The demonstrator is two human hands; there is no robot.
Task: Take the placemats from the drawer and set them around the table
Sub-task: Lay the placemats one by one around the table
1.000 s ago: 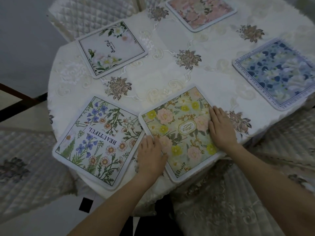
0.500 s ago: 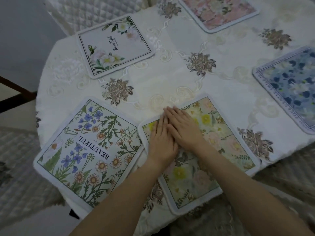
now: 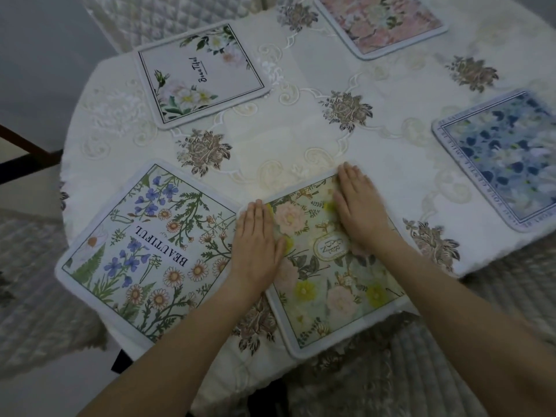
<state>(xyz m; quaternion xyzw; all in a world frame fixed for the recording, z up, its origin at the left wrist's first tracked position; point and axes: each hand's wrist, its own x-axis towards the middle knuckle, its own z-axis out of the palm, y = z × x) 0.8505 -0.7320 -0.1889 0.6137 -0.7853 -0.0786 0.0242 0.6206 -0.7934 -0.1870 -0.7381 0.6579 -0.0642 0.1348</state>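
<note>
Several floral placemats lie on a round table with an embroidered cream cloth (image 3: 301, 139). A yellow-and-pink flowered placemat (image 3: 328, 284) sits at the near edge, partly overhanging it. My left hand (image 3: 255, 245) rests flat on its left side, fingers together. On its far corner lies my right hand (image 3: 359, 209), also flat. Left of it is a placemat marked BEAUTIFUL with blue flowers and daisies (image 3: 144, 251). Farther off are a white-flower placemat (image 3: 201, 76), a pink placemat (image 3: 382, 22) and a blue placemat (image 3: 505, 158).
Quilted chair covers surround the table: one at the far left (image 3: 168, 16), one at the near left (image 3: 33, 284), one at the near right (image 3: 421, 371). Brown embroidered roses (image 3: 346, 109) dot the cloth. A dark wooden rail (image 3: 27, 149) shows at the left.
My hands, together at the middle of the yellow-and-pink placemat half a second ago, have slid apart, the left toward its left edge and the right toward its far corner. The view shifted slightly.
</note>
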